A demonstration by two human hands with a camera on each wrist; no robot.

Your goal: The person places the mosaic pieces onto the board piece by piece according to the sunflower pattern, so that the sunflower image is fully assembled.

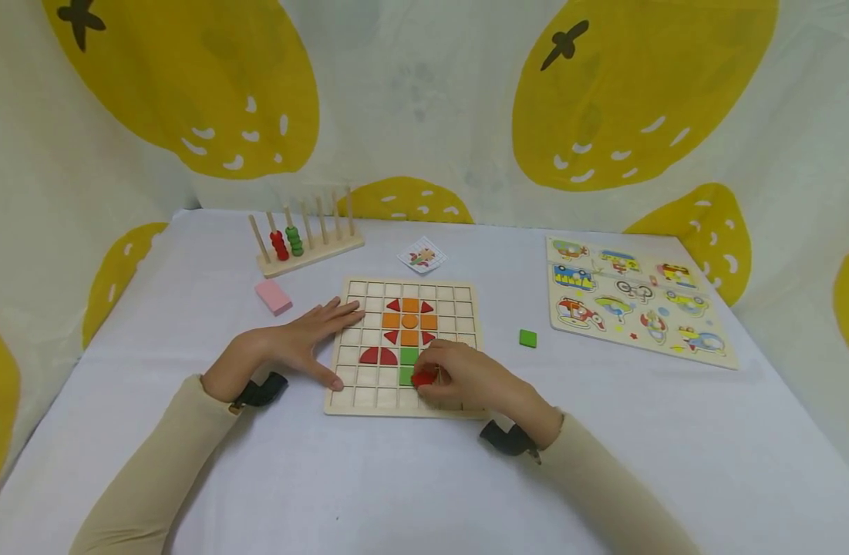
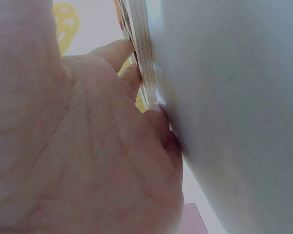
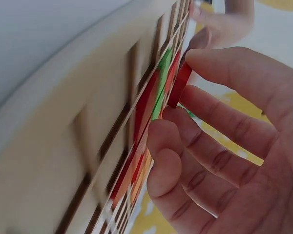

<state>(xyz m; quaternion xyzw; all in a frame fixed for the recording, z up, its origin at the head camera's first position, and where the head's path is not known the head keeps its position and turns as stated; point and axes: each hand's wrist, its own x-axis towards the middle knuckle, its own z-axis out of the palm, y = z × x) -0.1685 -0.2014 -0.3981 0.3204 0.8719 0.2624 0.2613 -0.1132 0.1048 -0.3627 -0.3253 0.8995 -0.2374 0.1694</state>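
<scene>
A wooden grid board (image 1: 368, 403) lies on the table with coloured pieces set in its squares. Orange squares surround an orange disc (image 1: 410, 321), with red triangles at the corners. Below them are green squares (image 1: 409, 356) and, to the left, two red quarter-round pieces (image 1: 379, 355). My right hand (image 1: 473, 378) pinches a red piece (image 3: 180, 84) between thumb and fingers, close over the board beside the lower green square. The right hand hides some squares behind it. Spread over the board's left edge, my left hand (image 1: 295, 339) touches it with thumb and fingertips.
A loose green square (image 1: 528, 338) lies right of the board. Behind it are a pattern card (image 1: 422, 255) and a peg stand (image 1: 313, 253) with red and green beads. A pink block (image 1: 274, 297) sits at left, a picture puzzle (image 1: 639, 301) at right.
</scene>
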